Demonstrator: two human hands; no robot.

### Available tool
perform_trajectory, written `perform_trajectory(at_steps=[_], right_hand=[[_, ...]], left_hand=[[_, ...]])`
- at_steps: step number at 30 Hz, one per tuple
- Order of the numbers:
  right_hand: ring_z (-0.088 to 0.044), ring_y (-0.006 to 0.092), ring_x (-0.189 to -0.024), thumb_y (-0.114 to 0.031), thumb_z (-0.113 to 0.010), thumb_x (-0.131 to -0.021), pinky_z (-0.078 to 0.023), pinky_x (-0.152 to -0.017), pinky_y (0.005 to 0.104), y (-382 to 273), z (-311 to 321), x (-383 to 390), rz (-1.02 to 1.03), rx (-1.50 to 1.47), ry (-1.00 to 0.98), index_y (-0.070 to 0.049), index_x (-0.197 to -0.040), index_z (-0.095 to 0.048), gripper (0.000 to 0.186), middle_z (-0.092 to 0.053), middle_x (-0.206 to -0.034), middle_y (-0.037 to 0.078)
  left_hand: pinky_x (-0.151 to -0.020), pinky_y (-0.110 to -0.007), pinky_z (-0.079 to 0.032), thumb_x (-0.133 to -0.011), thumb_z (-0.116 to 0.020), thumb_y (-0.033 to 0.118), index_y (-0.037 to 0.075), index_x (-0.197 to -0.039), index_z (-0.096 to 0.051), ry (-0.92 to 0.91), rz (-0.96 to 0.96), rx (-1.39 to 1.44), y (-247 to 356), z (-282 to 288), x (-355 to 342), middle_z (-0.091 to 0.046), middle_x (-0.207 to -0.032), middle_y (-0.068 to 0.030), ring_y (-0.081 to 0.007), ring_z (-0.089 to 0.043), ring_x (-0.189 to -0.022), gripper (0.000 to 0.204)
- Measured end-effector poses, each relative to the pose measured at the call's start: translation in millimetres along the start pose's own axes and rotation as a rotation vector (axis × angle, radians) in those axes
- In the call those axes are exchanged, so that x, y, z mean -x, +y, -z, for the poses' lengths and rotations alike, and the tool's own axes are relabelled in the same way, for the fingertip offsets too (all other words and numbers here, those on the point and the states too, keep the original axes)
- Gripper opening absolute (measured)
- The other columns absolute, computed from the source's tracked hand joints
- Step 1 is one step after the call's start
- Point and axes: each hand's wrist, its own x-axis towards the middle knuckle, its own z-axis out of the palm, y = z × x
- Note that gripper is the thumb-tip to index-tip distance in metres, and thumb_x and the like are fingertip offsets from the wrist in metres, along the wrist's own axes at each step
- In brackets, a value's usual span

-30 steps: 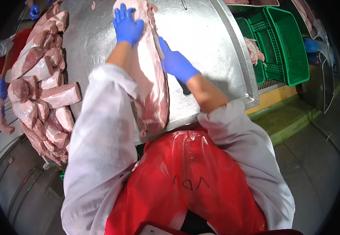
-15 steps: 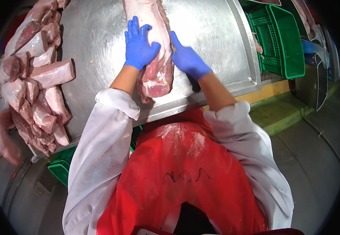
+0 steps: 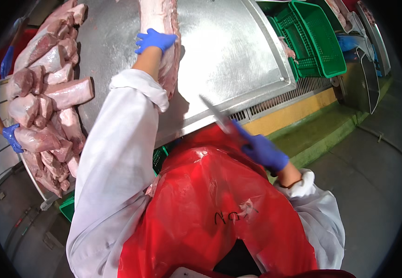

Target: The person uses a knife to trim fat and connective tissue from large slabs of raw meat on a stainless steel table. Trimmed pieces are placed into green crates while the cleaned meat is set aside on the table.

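A long pale-pink piece of meat, a pork loin by its look, lies lengthwise on the steel table. My left hand, in a blue glove, rests across it with fingers spread toward its left edge. Part of the loin's near end is hidden behind my left sleeve. My right hand, also gloved in blue, is closed around a knife in front of my red apron, off the table's near edge. The blade points up and left, slightly blurred, apart from the meat.
Many cut meat pieces are heaped along the table's left side; another person's blue-gloved hand touches them. A green crate stands beyond the raised right rim. A metal grate and yellow ledge run below it.
My right hand has pulled back from the loin toward my body, bringing the knife blade into sight. My left hand stays on the loin, now turned more sideways. The other person's hand has reached the heap.
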Motion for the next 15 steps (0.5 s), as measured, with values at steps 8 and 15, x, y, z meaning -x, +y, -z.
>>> perform_trajectory(at_steps=[8,15], right_hand=[[-0.048,0.0079,-0.053,-0.006,-0.052,-0.088,-0.044,-0.051,0.0256,46.7,107.2,9.1,-0.232,-0.446,0.551,-0.027,-0.158,-0.017,0.081,-0.058,-0.068,0.004],[-0.045,0.0070,-0.054,0.000,-0.048,-0.083,-0.042,-0.049,0.0241,79.1,141.4,-19.4,-0.304,-0.533,0.407,-0.025,-0.159,-0.016,0.086,-0.056,-0.070,0.001]], left_hand=[[-0.080,-0.035,-0.055,-0.069,-0.076,0.031,-0.013,-0.131,-0.046,-0.298,-0.172,0.293,-47.8,44.0,-57.5,-0.064,-0.116,-0.0238,-0.0255,-0.068,-0.095,0.082],[-0.091,-0.036,-0.053,-0.076,-0.060,0.009,-0.001,-0.131,-0.053,-0.686,-0.274,1.461,-101.4,53.8,8.0,-0.065,-0.116,-0.0149,-0.0254,-0.066,-0.099,0.056]])
